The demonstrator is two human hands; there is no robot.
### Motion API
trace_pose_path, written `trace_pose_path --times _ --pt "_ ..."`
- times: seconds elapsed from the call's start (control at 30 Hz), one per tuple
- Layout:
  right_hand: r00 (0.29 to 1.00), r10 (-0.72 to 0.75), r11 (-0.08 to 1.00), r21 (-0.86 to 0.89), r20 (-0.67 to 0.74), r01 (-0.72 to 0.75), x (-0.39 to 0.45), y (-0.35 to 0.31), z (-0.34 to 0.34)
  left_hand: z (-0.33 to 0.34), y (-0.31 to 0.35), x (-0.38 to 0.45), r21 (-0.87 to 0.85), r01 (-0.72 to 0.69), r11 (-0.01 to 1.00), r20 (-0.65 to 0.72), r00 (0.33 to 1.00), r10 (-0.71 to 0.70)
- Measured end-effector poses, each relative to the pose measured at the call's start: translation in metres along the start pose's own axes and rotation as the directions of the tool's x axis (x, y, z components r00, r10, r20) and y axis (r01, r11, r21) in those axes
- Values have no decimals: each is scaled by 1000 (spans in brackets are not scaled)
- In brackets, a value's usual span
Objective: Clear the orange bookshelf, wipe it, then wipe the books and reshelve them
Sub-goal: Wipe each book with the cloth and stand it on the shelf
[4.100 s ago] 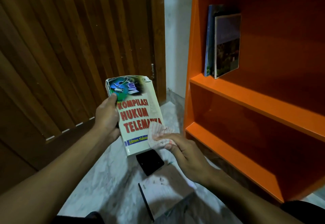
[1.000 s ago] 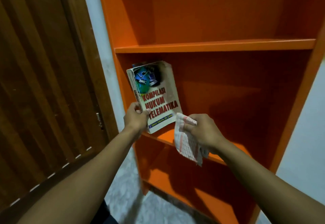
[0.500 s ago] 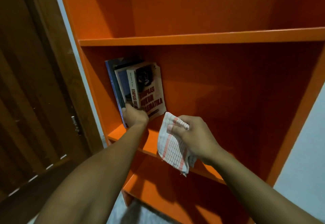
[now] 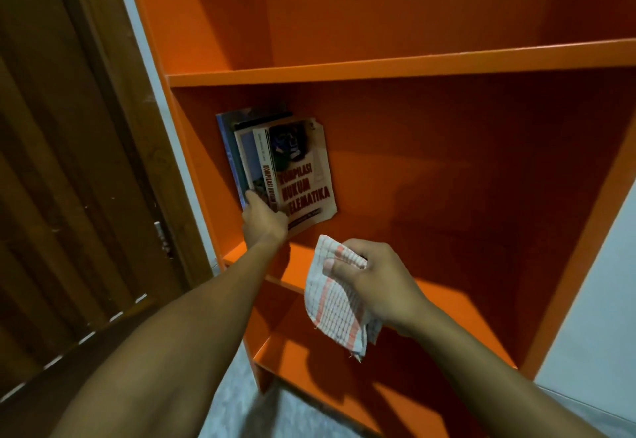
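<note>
A tall orange laminated bookshelf (image 4: 395, 67) is seen from in front and slightly below, with a horizontal board dividing an upper compartment from a middle one. In the middle compartment, against the left wall, three books are stood upright and leaned a little to the right. The outermost is a white paperback with red title lettering (image 4: 303, 176), its spine and front cover both turned toward the camera; the words "KOMPILASI HUKUM TELEMATIKA" can be read on it. Behind it a pale-covered book with a blue panel (image 4: 248, 153) is pressed, and a thin blue-spined book (image 4: 227, 148) is set nearest the shelf wall.

The lower corner of the white paperback is gripped by the left hand (image 4: 264, 221), whose fingers are curled round the bottom of the spine while the knuckles face the camera. The right hand (image 4: 375, 282) is held in front of the same shelf board, apart from the books, and a white checked cloth with orange-red stripes (image 4: 335, 303) is pinched between its thumb and curled fingers, the loose end hanging down.

A dark brown slatted wooden door (image 4: 69, 179) is seen to the left of the bookshelf, and pale marbled floor (image 4: 234, 399) below.
</note>
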State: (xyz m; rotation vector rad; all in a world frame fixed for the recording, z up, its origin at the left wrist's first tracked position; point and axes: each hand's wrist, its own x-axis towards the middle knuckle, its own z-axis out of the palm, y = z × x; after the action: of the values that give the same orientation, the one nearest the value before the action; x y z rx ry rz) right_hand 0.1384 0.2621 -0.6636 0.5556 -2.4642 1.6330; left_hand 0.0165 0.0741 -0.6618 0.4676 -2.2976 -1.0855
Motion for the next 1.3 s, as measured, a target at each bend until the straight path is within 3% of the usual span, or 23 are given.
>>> trace_pose_path --times 0.3,0.43,0.57,0.67,0.8,0.93,1.3 --pt "995 23 998 53 97 -29 -18 -9 47 -70 -62 -39 10 -251 968 92 964 249" --pt "983 61 996 52 171 -71 -32 -16 79 -112 -119 -76 -7 -252 968 139 958 251" --pt "973 80 996 31 217 -89 -53 -18 118 -145 -203 -123 55 -106 993 200 975 93" --pt "948 117 992 9 295 -125 -67 -15 149 -157 -271 -163 158 58 986 298 949 -104" --pt "919 136 990 -17 371 -140 -84 -9 183 -152 -349 -212 338 191 921 448 828 -337" --pt "894 131 991 -80 429 -107 -89 -5 203 -130 -407 -259 473 273 838 506 694 -512" --pt "849 109 982 -189 517 -11 -82 12 216 -91 -470 -295 671 300 677 437 578 -689"
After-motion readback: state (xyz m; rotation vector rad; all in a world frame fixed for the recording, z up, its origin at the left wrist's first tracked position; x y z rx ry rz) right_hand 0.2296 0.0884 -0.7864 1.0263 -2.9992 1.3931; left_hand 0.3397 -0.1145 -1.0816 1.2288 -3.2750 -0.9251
